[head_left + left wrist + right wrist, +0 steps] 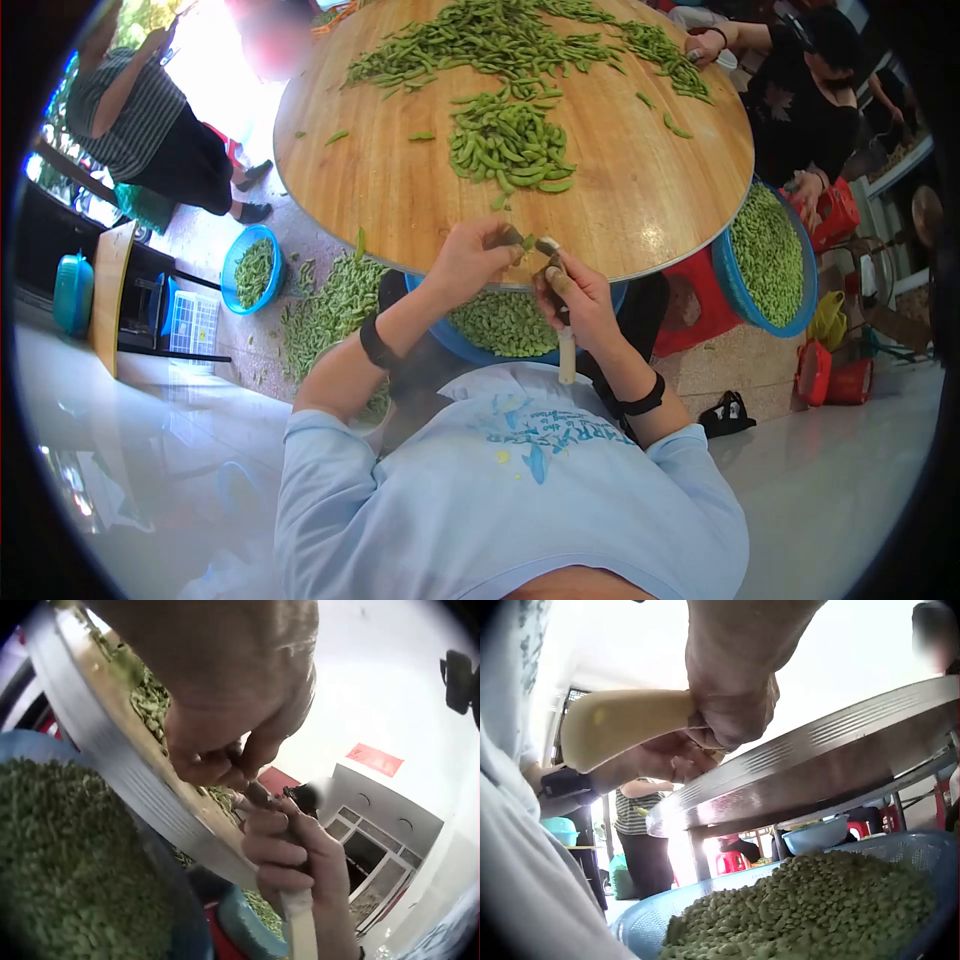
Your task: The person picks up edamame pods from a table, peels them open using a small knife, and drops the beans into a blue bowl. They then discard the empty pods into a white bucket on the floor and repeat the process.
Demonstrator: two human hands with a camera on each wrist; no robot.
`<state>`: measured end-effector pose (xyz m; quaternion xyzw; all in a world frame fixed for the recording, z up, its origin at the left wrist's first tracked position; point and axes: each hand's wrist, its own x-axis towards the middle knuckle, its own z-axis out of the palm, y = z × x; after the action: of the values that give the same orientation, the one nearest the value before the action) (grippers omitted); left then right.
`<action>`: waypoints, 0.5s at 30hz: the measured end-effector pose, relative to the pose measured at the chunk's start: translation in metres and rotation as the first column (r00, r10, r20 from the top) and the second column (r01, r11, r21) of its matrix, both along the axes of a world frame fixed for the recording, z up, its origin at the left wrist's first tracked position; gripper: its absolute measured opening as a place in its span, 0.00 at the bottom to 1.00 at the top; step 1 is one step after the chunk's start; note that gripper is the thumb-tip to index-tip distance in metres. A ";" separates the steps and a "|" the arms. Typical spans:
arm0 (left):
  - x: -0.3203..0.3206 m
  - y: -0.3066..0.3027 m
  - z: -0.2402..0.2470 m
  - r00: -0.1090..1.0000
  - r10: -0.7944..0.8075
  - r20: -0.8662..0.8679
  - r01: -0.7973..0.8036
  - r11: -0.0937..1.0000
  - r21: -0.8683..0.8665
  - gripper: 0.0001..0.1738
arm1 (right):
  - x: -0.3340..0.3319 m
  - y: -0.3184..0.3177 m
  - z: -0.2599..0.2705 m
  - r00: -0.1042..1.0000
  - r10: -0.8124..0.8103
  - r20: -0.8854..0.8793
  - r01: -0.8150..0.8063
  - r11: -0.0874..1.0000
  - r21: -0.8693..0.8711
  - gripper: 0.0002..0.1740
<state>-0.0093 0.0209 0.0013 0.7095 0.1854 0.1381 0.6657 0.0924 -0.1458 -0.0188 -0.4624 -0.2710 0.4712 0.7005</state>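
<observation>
Bean pods (510, 145), heaped from centre to far edge of a round table (350, 190), speckled floor (190, 238) and blue basin (639, 919) of shelled beans (802, 907) beneath its near edge; left hand (470, 262), fingers bent, pinching a small green piece (528, 242); right hand (584, 302) clasping a smooth, pale handle (567, 360).

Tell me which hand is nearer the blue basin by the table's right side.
Right. The right hand is at the near table edge, left of the basin; the left hand is farther left, beyond it.
</observation>
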 end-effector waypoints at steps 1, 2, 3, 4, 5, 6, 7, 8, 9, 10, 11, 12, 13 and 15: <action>-0.001 -0.005 -0.001 1.000 -0.010 -0.001 0.010 1.000 -0.001 0.06 | -0.001 0.000 0.001 1.000 -0.010 -0.001 0.010 1.000 -0.001 0.16; -0.002 -0.009 -0.003 0.999 -0.036 -0.005 0.034 0.987 -0.155 0.05 | -0.002 -0.001 0.002 0.999 0.019 -0.035 -0.019 1.000 0.012 0.16; -0.002 -0.011 -0.004 0.998 -0.058 -0.008 0.053 0.951 -0.306 0.05 | -0.003 -0.001 0.002 0.996 0.052 -0.070 -0.050 0.998 0.026 0.17; -0.002 -0.013 -0.006 0.998 -0.059 -0.011 0.053 0.949 -0.310 0.05 | -0.003 -0.002 0.002 0.996 0.050 -0.073 -0.049 0.999 0.022 0.17; -0.001 -0.013 -0.008 0.998 -0.059 -0.028 0.046 0.935 -0.351 0.05 | -0.003 -0.002 0.002 0.991 0.065 -0.115 -0.061 0.998 0.033 0.16; -0.001 -0.014 -0.009 0.997 -0.059 -0.043 0.037 0.920 -0.391 0.06 | -0.002 -0.002 0.002 0.985 0.080 -0.156 -0.074 0.996 0.046 0.16; -0.001 -0.014 -0.009 0.997 -0.058 -0.044 0.036 0.919 -0.393 0.06 | -0.001 -0.003 0.003 0.984 0.081 -0.157 -0.075 0.996 0.044 0.16; -0.002 -0.013 -0.010 0.998 -0.053 -0.029 0.036 0.914 -0.405 0.06 | 0.000 -0.003 0.003 0.979 0.102 -0.176 -0.093 0.994 0.061 0.16; -0.002 -0.014 -0.010 0.999 -0.049 -0.014 0.038 0.908 -0.416 0.06 | 0.001 -0.004 0.003 0.973 0.123 -0.195 -0.110 0.991 0.079 0.17; -0.002 -0.015 -0.008 0.999 -0.050 -0.014 0.040 0.908 -0.416 0.06 | 0.001 -0.005 0.003 0.973 0.121 -0.195 -0.108 0.991 0.079 0.17; -0.003 -0.017 -0.005 0.999 -0.026 0.037 0.039 0.904 -0.425 0.06 | 0.002 -0.005 0.005 0.971 0.142 -0.190 -0.127 0.988 0.087 0.17; -0.003 -0.019 -0.004 0.996 0.001 0.087 0.037 0.899 -0.435 0.07 | 0.002 -0.006 0.005 0.969 0.163 -0.186 -0.148 0.985 0.095 0.17; -0.003 -0.019 -0.004 0.996 0.001 0.085 0.037 0.899 -0.437 0.07 | 0.002 -0.006 0.005 0.969 0.163 -0.188 -0.147 0.985 0.094 0.17; -0.002 -0.019 -0.006 0.987 0.030 0.160 0.044 0.897 -0.441 0.07 | 0.001 -0.005 0.005 0.983 0.131 -0.128 -0.125 0.991 0.056 0.17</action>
<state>-0.0118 0.0019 -0.0046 0.5265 0.1544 0.1475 0.8229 0.0931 -0.1507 -0.0140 -0.3951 -0.2647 0.5381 0.6959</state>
